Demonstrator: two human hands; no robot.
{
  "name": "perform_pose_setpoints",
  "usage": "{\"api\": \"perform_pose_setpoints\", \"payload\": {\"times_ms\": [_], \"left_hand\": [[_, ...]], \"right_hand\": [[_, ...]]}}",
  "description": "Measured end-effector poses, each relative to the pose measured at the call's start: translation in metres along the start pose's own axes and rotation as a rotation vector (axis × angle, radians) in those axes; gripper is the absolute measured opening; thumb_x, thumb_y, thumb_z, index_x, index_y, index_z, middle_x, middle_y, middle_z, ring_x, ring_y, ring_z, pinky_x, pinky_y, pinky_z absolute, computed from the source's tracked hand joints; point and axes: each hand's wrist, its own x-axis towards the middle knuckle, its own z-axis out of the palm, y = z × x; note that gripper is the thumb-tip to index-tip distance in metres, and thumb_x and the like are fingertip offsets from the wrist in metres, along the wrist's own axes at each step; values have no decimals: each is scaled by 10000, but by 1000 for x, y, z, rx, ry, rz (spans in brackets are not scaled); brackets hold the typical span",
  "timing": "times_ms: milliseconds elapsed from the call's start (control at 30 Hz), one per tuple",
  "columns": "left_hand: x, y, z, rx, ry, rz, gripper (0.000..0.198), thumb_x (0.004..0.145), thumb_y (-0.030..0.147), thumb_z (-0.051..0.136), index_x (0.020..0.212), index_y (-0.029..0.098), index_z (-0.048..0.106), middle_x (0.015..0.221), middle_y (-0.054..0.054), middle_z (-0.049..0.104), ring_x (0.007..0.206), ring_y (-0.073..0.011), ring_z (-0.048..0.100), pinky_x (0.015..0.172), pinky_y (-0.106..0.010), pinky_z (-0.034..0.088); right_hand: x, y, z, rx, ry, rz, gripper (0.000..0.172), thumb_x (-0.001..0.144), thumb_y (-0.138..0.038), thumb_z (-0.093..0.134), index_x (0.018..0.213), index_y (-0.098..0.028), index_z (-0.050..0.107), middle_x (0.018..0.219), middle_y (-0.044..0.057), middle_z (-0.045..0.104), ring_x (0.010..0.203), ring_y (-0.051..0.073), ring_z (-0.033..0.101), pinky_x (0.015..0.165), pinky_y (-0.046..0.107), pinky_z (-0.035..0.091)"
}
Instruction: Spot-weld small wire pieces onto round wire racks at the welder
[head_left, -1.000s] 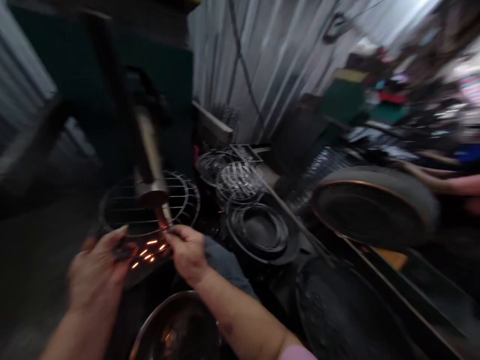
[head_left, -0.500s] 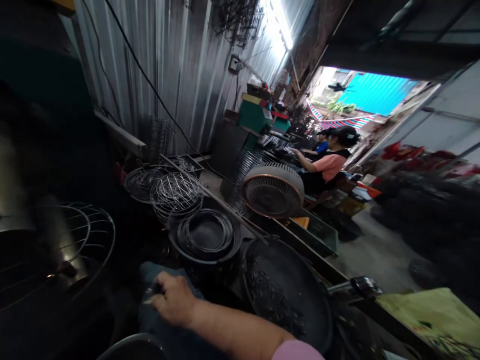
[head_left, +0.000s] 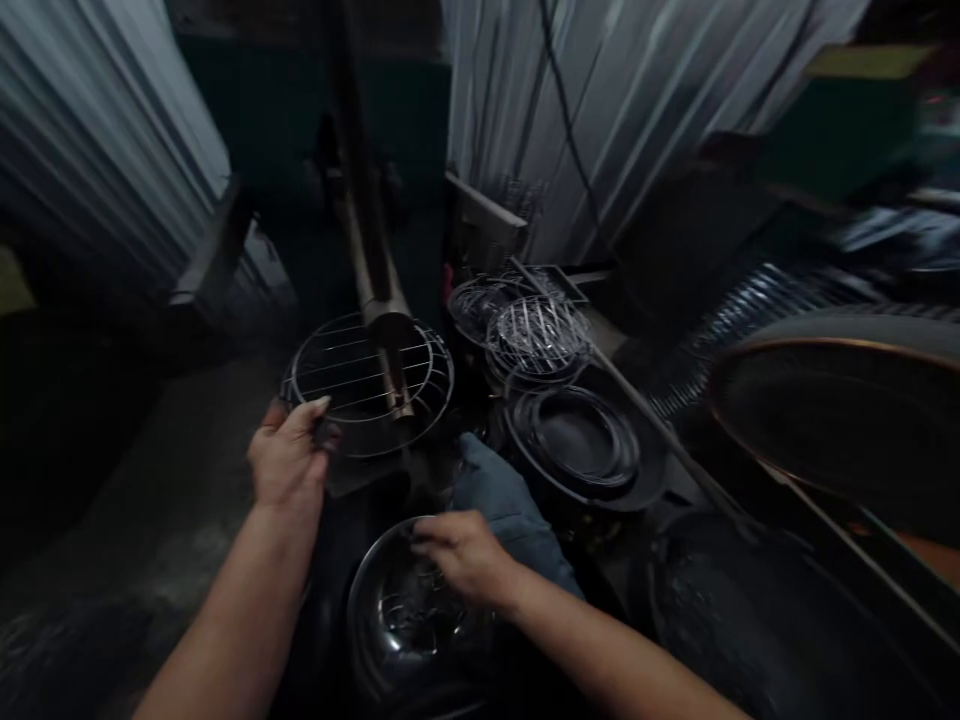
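Observation:
My left hand [head_left: 289,450] is closed on the near left rim of a round wire rack [head_left: 352,411], thumb on top. The rack sits around the end of a rod-like machine electrode [head_left: 391,350], which reaches down from a dark machine. My right hand [head_left: 457,555] hovers over the rim of a shiny metal bowl [head_left: 367,600], its fingers bent together. Small wire pieces [head_left: 420,610] lie in the bowl. Whether those fingers pinch a piece is too dark and blurred to see.
Right of the rack lie stacked wire grates [head_left: 540,335] and a basin [head_left: 645,490] holding wire rings [head_left: 626,445]. A large fan [head_left: 840,430] and a wide dark pan [head_left: 750,610] stand farther right. Corrugated metal wall [head_left: 510,100] rises behind.
The view has swung left and down toward the machine. My left hand has come into view on the rack. My right hand has moved from over my knee to above the bowl.

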Motion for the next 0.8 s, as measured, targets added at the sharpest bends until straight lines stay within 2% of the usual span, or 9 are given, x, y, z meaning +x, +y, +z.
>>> {"api": "perform_pose_setpoints", "payload": {"times_ms": [133,267,367,533,667,800], "left_hand": [[12,-18,7,-58,-60,41,484,448,143,793,799,195,465,611,74,533,449,-94,492,411,-213,404],[5,-18,6,-75,-101,46,485,439,154,801,847,174,538,684,54,577,480,-82,500,419,-205,400],[6,-17,1,-82,-125,55,482,446,148,805,867,166,571,755,36,599,531,-89,522,423,-203,401],[14,-21,-2,-96,-137,60,420,472,157,799,824,160,570,799,9,611,562,-107,540,405,-204,384],[14,-23,-1,-110,-141,56,427,479,141,797,841,168,572,840,13,608,570,-94,533,418,-197,396],[14,-24,-1,-104,-164,46,431,498,157,796,875,165,586,827,15,605,562,-84,526,429,-190,397]], "right_hand": [[41,-28,-15,7,341,-77,190,865,-261,554,833,-196,730,692,21,659,637,145,593,655,247,486],[75,-39,-19,-5,521,-108,183,842,-241,563,863,-190,737,728,31,684,671,160,622,670,263,508],[83,-31,-14,87,529,-57,171,818,-246,588,877,-194,740,748,28,699,636,157,632,603,255,513],[84,-19,-10,293,392,10,132,774,-275,655,820,-177,731,676,10,672,528,129,614,486,220,482],[86,-19,-6,425,480,82,175,768,-294,673,870,-165,732,624,-5,646,488,119,598,428,200,460],[86,-23,1,486,558,76,221,771,-335,690,892,-153,722,597,-6,643,473,118,592,427,202,479]]}}
